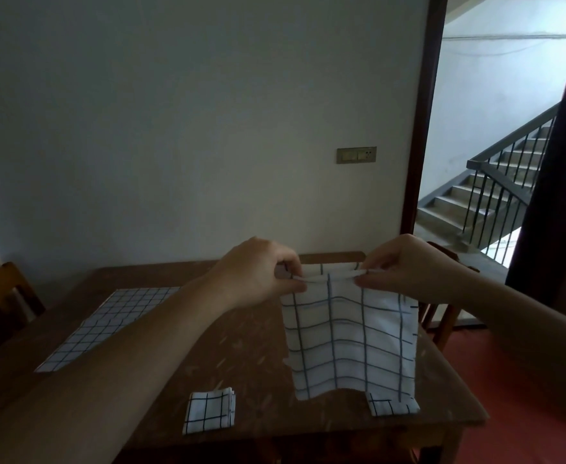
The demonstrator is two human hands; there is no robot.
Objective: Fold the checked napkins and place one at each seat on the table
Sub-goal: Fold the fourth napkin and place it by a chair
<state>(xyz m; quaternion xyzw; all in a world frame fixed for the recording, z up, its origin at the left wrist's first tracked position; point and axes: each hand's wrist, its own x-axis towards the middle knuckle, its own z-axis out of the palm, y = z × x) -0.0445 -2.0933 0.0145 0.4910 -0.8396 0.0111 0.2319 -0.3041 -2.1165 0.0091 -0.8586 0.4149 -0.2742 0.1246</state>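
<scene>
You had the checked napkin (348, 333) lifted off the bench (254, 333), hanging from its doubled top edge. Your left hand (261, 272) pinched one end of that edge and your right hand (412, 266) pinched the other, each grip clamped on the cloth. The lower hem hung just above a folded napkin (393, 406) at the near right, and may have brushed it; the angle made that hard to tell. Another folded napkin (209, 411) sat at the near edge, and an unfolded napkin (107, 323) lay flat on the left. To fold well here, you needed both layers matched at the corners, the edge taut and level, then the cloth lowered flat so the grid lines stayed square before the next crease.
</scene>
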